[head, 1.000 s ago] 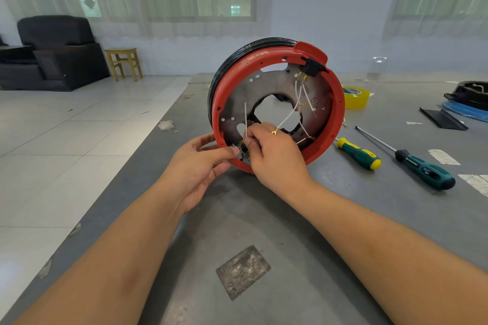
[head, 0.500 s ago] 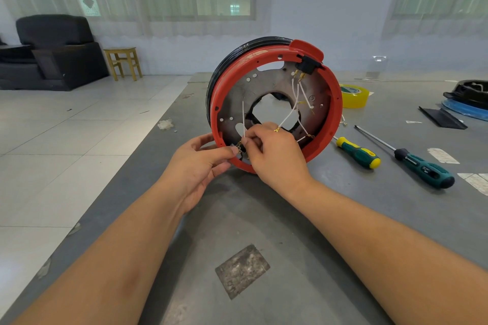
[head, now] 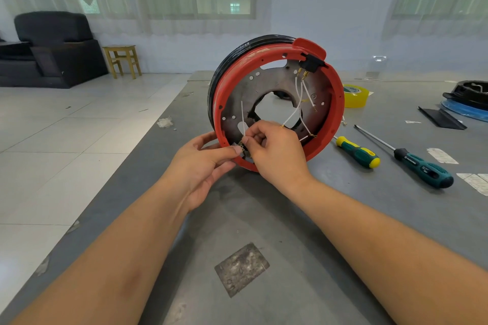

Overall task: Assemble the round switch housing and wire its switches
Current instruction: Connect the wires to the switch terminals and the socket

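A red round switch housing (head: 333,124) stands on edge on a grey bench (head: 264,219), just beyond both hands. The left hand (head: 200,163) grips its lower rim, thumb pressed against a small black switch (head: 239,145) there. The right hand (head: 274,150), fingers curled together, pinches a white wire (head: 242,119) just above that switch. More white wires (head: 299,97) hang from a second black switch (head: 311,64) at the rim's top. To the right of the right hand lie two screwdrivers (head: 359,153), with yellow tape (head: 355,96) beyond them.
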